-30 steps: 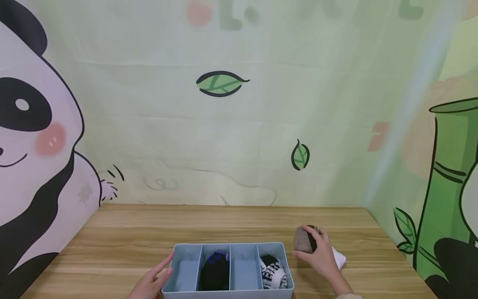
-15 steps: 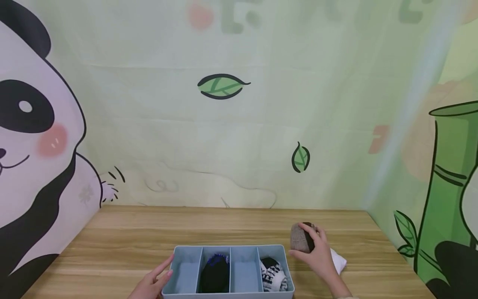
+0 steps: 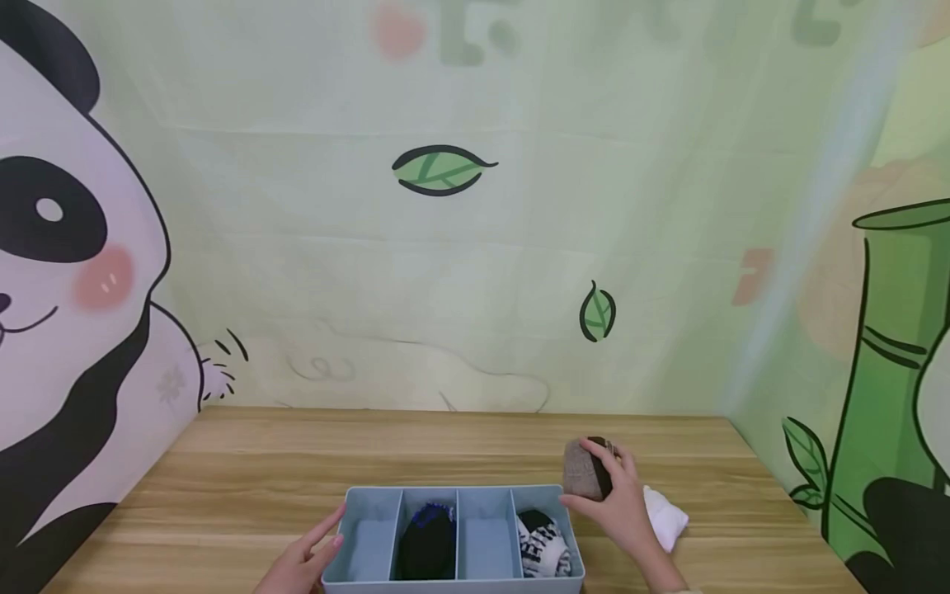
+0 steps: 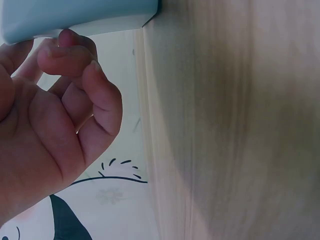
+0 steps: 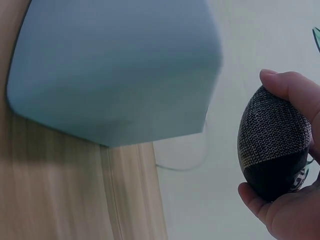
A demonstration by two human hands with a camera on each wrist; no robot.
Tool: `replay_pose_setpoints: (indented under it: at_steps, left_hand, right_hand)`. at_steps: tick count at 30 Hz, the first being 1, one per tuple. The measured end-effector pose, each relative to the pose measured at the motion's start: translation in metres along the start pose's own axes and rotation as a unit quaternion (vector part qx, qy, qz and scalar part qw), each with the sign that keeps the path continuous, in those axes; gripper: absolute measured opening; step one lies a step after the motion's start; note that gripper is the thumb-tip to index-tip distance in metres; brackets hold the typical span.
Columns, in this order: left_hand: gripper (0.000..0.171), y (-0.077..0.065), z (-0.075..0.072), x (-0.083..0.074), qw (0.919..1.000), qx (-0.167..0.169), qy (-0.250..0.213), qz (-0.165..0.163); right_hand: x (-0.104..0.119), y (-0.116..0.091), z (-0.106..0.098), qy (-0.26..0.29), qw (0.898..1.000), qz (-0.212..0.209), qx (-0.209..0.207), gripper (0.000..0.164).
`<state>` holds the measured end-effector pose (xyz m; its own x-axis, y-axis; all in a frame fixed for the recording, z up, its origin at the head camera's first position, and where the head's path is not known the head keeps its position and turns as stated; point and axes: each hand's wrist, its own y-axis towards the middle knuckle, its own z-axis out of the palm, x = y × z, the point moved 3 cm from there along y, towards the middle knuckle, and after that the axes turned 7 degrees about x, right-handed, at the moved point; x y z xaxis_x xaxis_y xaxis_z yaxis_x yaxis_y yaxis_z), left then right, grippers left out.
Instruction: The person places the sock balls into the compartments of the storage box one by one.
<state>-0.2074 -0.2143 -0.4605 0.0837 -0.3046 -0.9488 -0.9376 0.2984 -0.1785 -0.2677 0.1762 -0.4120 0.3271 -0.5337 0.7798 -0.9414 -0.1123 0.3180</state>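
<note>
My right hand [image 3: 623, 503] grips a rolled-up sock [image 3: 579, 470] between thumb and fingers, above the table just right of the light blue box. In the right wrist view the sock [image 5: 274, 132] is knitted grey at one end and black at the other. The box [image 3: 453, 586] has dividers. Its second compartment from the left holds a rolled black sock [image 3: 426, 544] with blue trim; the rightmost holds a black-and-white patterned sock [image 3: 545, 551]. My left hand [image 3: 297, 561] rests its fingertips against the box's left end, the other fingers loosely bent in the left wrist view.
A folded white sock [image 3: 666, 518] lies on the wooden table [image 3: 297, 454], right of the box and partly behind my right hand. A printed panda-and-bamboo backdrop [image 3: 475, 272] stands along the table's back edge and sides.
My right hand has carried the grey-and-black sock left and slightly up toward the box, uncovering more of the white sock. My left hand and the box stay put.
</note>
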Motion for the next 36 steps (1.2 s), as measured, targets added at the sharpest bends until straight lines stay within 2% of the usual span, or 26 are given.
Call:
replay_pose_setpoints:
  at_steps: [3, 7, 10, 17, 21, 25, 31, 36]
  left_hand:
    - [0.077, 0.001, -0.001, 0.0, 1.0, -0.002, 0.001, 0.0]
    - [0.065, 0.001, -0.001, 0.0, 0.9999, -0.002, 0.009, 0.007]
    - [0.063, 0.0, 0.0, -0.001, 0.9999, -0.002, 0.013, 0.007]
    - [0.084, 0.0, -0.001, 0.0, 1.0, 0.0, 0.002, 0.003]
    - [0.08, -0.001, 0.0, -0.001, 1.0, -0.003, -0.001, -0.003]
    - [0.078, -0.001, -0.001, -0.001, 1.0, -0.005, 0.004, -0.004]
    - [0.081, 0.0, 0.0, -0.001, 1.0, -0.002, 0.001, 0.003]
    - [0.068, -0.001, 0.0, -0.001, 1.0, -0.003, 0.002, 0.006]
  right_hand:
    - [0.004, 0.001, 0.002, 0.007, 1.0, 0.0, 0.004, 0.07]
    - [0.008, 0.003, 0.005, 0.018, 1.0, -0.004, 0.005, 0.07]
    - [0.01, 0.003, 0.007, 0.026, 1.0, -0.005, 0.005, 0.07]
    - [0.013, 0.002, 0.012, 0.016, 1.0, -0.007, 0.005, 0.071]
    - [0.016, 0.001, 0.017, 0.017, 1.0, -0.008, 0.009, 0.071]
    - [0.019, 0.001, 0.022, 0.043, 0.999, -0.013, 0.015, 0.07]
    - [0.024, 0.0, 0.028, 0.048, 0.999, -0.017, 0.017, 0.069]
    - [0.027, 0.0, 0.033, 0.055, 0.998, -0.015, 0.021, 0.069]
